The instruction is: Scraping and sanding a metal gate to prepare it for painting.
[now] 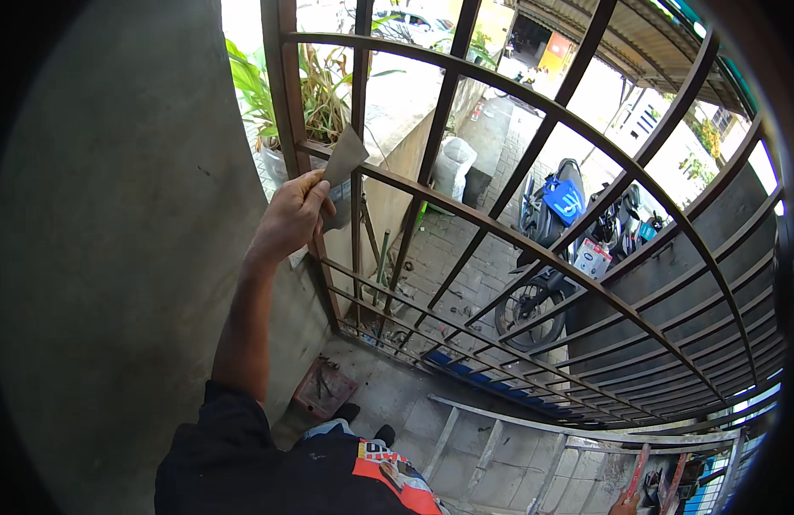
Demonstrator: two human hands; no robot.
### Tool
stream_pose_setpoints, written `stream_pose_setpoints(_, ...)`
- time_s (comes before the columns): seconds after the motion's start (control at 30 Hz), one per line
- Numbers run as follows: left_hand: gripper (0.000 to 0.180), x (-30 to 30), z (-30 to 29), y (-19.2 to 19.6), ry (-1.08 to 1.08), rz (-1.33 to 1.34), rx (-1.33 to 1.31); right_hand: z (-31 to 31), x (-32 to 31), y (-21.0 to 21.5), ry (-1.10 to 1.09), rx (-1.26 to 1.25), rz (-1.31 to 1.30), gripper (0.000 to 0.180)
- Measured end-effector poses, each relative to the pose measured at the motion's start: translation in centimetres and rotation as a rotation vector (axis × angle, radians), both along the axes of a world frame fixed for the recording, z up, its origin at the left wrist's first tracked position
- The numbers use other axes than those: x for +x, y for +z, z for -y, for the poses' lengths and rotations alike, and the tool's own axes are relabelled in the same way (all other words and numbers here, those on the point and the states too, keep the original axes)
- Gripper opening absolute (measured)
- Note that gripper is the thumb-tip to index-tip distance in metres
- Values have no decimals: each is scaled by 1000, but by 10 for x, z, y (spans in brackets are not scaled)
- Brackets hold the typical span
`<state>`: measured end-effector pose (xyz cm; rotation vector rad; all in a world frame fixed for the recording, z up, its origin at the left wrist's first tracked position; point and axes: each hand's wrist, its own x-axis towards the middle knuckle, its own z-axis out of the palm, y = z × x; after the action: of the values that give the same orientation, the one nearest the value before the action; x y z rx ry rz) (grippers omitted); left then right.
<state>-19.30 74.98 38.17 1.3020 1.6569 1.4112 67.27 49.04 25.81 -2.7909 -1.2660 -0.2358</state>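
Nearest was the right hand (pixel 624 506), cut by the lower edge beside a ladder (pixel 485 455); only a small part of it showed, so I could not tell if its fingers were open or closed, or what they touched; the left hand (pixel 295 215) was raised in front, its thumb and bent fingers closed together; between them they gripped the lower end of a grey-brown sheet (pixel 347 154), which stood up above the knuckles; the sheet was in front of a brown grille (pixel 483 221), near its left end, but I could not tell if it touched the bars; a grey wall (pixel 113 215) rose at the left; a reddish box (pixel 313 400) lay on the floor, near the foot of this wall; beyond the grille were plants (pixel 255 90), a white sack (pixel 453 163) and a motorbike (pixel 534 318); farthest, a pale car (pixel 411 21) stood.
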Motion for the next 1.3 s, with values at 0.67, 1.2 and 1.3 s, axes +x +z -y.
stream_pose_setpoints(0.67, 27, 13, -9, 20, -111, -260, -62, -19, -41, 20, -233, -20, 41, 62)
stream_pose_setpoints(1.2, 49, -18, 6, 10, -70, -1191, 235, 6, 4, -7, -155, -29, 243, 45)
stream_pose_setpoints(1.3, 55, -21, -7, 29, -177, -1295, 186, 14, -2, -1, -127, -53, 277, 45)
